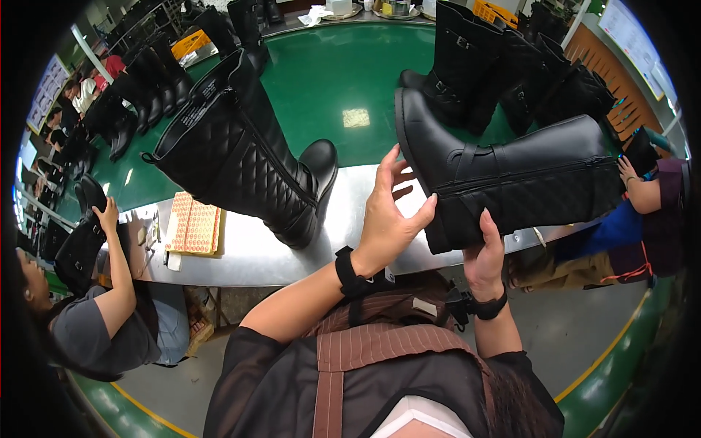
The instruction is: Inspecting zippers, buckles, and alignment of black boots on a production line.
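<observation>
A black knee-high boot (467, 175) lies on its side in the air before me, toe up at the left and shaft stretching right. My right hand (485, 255) supports it from below near the ankle, thumb up against the quilted shaft and the other fingers hidden behind. At the sole is my left hand (398, 212), fingers curved and spread, thumb and fingertips against the sole's edge. A zip runs along the shaft, with a strap across the ankle. Left of my hands, a matching quilted boot (252, 153) stands tilted on the steel bench edge (241, 266).
A stack of sticker sheets (193, 225) lies on the bench. Beyond is a green belt (321, 80), with more black boots (467, 58) at the back right and left. One co-worker (109, 306) handles boots at left; another's hand (634, 179) is near the held boot's shaft.
</observation>
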A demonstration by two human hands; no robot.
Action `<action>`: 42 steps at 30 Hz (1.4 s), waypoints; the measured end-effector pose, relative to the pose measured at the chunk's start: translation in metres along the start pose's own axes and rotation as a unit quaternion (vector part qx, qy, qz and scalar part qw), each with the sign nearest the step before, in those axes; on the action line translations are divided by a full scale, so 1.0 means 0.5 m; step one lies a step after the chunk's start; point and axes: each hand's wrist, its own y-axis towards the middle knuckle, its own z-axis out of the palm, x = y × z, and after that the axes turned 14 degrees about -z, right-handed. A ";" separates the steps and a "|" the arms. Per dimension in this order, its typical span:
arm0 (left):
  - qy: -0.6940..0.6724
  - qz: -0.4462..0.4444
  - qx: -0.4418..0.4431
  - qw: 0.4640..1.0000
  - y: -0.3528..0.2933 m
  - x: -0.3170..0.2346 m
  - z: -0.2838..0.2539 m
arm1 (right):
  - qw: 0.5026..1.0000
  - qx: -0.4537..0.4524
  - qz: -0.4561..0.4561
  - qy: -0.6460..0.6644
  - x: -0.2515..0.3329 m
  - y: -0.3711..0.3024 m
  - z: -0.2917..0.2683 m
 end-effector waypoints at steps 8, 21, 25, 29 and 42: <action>-0.021 -0.020 -0.041 0.999 0.019 -0.003 -0.015 | 0.999 0.019 -0.004 0.027 -0.002 -0.006 -0.022; -0.133 -0.092 0.048 0.986 0.067 -0.022 -0.049 | 0.958 0.027 -0.123 -0.256 -0.019 -0.059 -0.087; -0.123 -0.012 0.084 0.989 0.063 0.035 -0.037 | 0.992 0.013 -0.105 -0.071 -0.011 -0.062 -0.098; -0.283 -0.121 0.121 0.944 0.052 0.027 -0.025 | 0.982 0.015 -0.138 -0.125 -0.042 -0.073 -0.104; -0.127 -0.082 0.087 0.985 0.049 -0.029 -0.035 | 1.000 -0.004 -0.005 0.006 -0.010 0.001 -0.040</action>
